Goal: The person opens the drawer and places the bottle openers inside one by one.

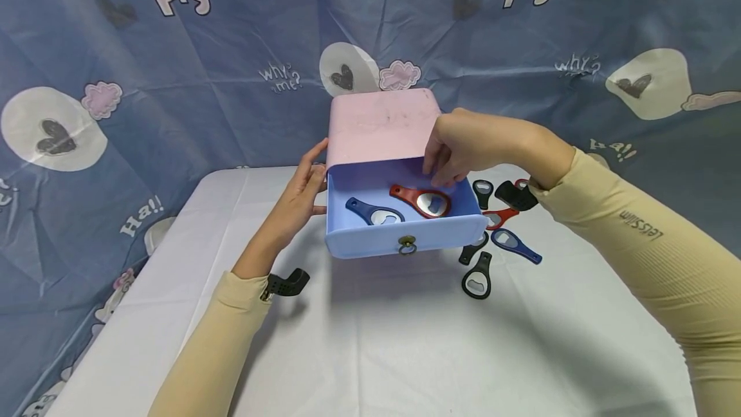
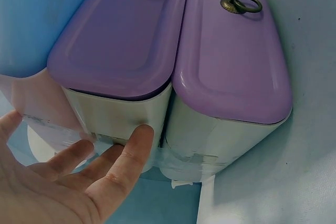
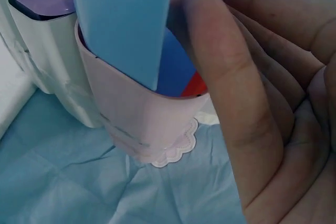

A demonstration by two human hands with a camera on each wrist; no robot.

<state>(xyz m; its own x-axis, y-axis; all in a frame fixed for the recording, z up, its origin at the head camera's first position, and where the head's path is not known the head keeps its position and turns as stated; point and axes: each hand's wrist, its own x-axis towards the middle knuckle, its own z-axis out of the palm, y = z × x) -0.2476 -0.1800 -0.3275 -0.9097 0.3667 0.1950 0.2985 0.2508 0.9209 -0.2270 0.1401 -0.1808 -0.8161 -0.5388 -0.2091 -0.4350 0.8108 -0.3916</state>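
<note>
- Blue cloth (image 1: 243, 31) printed with hearts, clouds and the words "pig", "why me?" and "Ha!!" hangs behind a white counter (image 1: 405, 352).
- Near the far edge of the counter stands a pink box (image 1: 379, 124) with a blue drawer (image 1: 399, 237) pulled out towards the person; the drawer front carries a small brass ring pull (image 1: 407, 245).
- Inside the drawer lie a blue bottle opener (image 1: 373, 212) on the left and a red bottle opener (image 1: 422, 201) on the right, both flat on the drawer floor.
- The right hand (image 1: 463, 147) reaches over the drawer's far right corner, its fingers bent down just above the head end of the red bottle opener; whether they touch it or grip anything cannot be told from the head view, and in the right wrist view the fingers (image 3: 226, 72) lie relaxed beside the drawer and box wall.
- The left hand (image 1: 298, 195) rests flat against the left side of the box and drawer, fingers straight and released; the left wrist view shows the fingers (image 2: 131, 145) pressing the side of a pale case with two purple drawers (image 2: 173, 51) and ring pulls.
- More bottle openers (image 1: 492, 237), black, red and blue, lie scattered on the counter just right of the drawer.
- A black clip (image 1: 286, 283) sits at the left wrist, on the beige sleeve (image 1: 214, 346).
</note>
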